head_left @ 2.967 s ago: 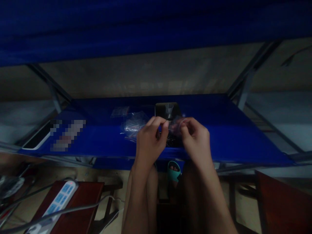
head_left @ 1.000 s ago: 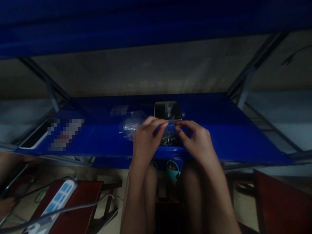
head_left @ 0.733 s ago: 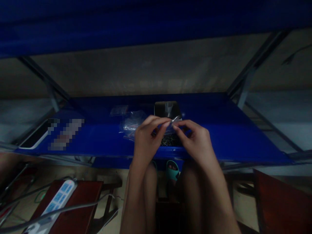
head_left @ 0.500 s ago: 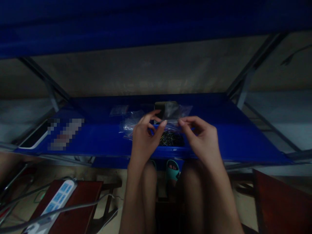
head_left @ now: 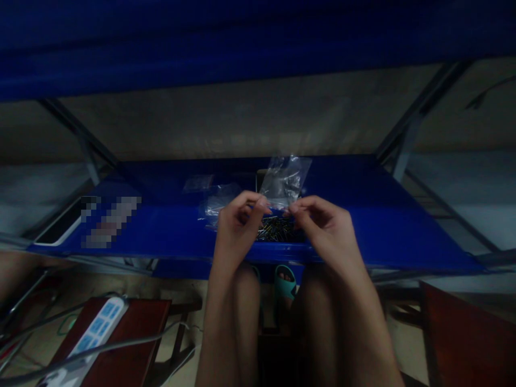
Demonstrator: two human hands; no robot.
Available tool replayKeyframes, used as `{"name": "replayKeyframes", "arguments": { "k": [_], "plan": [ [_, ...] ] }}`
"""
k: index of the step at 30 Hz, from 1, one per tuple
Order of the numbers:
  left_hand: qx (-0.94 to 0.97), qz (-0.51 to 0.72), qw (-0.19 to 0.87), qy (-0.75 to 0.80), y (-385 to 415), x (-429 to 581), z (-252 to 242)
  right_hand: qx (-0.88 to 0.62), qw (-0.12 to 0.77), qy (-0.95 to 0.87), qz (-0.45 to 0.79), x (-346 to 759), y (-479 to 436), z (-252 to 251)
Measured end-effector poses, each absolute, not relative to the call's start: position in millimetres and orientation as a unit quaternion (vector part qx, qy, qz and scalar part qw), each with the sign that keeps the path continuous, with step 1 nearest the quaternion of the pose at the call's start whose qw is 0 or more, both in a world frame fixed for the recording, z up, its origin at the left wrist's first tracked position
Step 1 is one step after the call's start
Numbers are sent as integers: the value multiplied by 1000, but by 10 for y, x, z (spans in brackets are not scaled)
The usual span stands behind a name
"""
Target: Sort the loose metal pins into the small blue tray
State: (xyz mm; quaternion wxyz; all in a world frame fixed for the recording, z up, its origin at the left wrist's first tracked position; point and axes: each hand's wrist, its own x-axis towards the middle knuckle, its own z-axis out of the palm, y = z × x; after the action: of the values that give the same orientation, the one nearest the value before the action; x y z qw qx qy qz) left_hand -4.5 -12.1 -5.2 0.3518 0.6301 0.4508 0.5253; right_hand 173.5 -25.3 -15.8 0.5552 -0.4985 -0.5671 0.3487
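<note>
Pinching a clear bag point(head_left: 287, 176), left hand point(head_left: 238, 226) and right hand point(head_left: 328, 221) hold fingers closed on its near edge; it mostly hides a dark object point(head_left: 260, 178), counter point(head_left: 397, 226) extending rightward.

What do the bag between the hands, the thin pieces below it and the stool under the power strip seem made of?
Bag: clear, glossy plastic film; the background shows through and its creases glint.
Thin pieces: probably shiny metal, judging by their fine bright glints, though too small to be sure.
Stool: likely wood, smooth and dark red-brown; laminate could look alike.
</note>
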Motion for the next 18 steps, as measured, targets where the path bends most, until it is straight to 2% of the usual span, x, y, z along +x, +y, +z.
{"name": "replayKeyframes", "arguments": {
  "k": [6, 18],
  "plan": [
    [582, 580, 353, 447, -70, -61, -91, -490, 560, -567, 354, 1752, -275, -133],
    [582, 601, 343, 428, -106, -16, -81, -475, 580, -552, 363, 1711, -301, -94]
  ]
}}
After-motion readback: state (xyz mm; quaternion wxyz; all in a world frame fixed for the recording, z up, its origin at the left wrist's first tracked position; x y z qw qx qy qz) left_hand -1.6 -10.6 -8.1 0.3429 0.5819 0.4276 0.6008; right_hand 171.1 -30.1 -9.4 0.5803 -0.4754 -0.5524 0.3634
